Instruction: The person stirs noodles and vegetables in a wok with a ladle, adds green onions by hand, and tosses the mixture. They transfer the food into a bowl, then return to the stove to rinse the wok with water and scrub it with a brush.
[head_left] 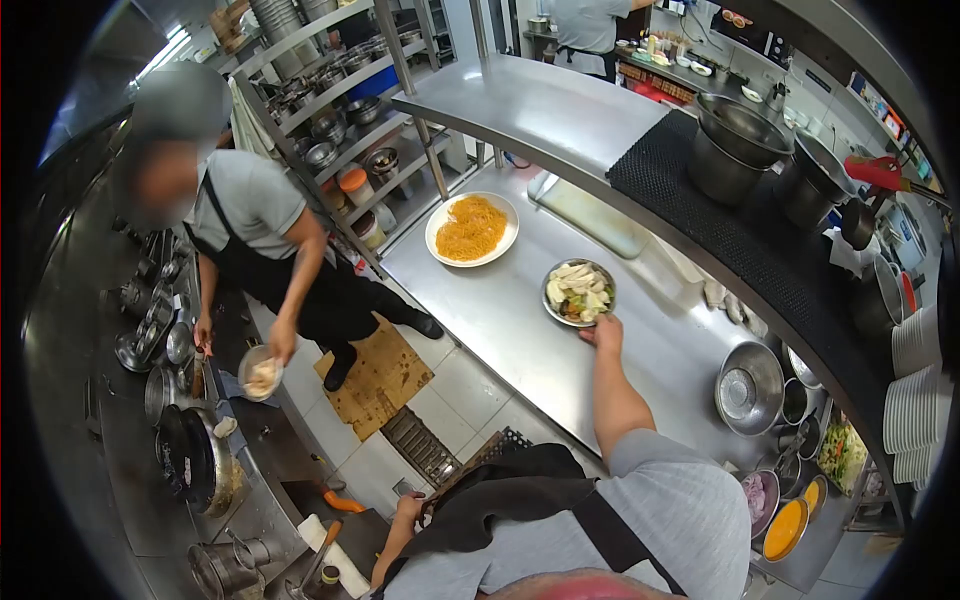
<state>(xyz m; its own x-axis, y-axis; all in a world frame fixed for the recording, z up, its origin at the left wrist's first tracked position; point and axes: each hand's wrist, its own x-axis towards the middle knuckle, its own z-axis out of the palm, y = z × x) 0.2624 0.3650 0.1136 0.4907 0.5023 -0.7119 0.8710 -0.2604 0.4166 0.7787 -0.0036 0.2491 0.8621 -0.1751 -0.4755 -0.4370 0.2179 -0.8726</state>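
Note:
A small metal bowl (552, 305) filled with pale pieces and chopped green vegetables stands on the steel counter (480, 320). My right hand (604, 335) grips its near rim, the arm stretched out over the counter. Beyond the bowl, to the left, sits a white plate (437, 248) with a wide heap of orange-yellow noodles (472, 228), untouched by either hand. My left hand (408, 512) is low beside my dark apron, away from the counter; its fingers are partly hidden, and I cannot see whether they hold anything.
At the left, a co-worker in a dark apron holds a bowl of pale food (262, 372) beside the stove. Wide metal bowls (749, 388) and an orange sauce (786, 528) stand on the right. Pots (735, 165) and stacked plates (912, 400) occupy the overhead shelf.

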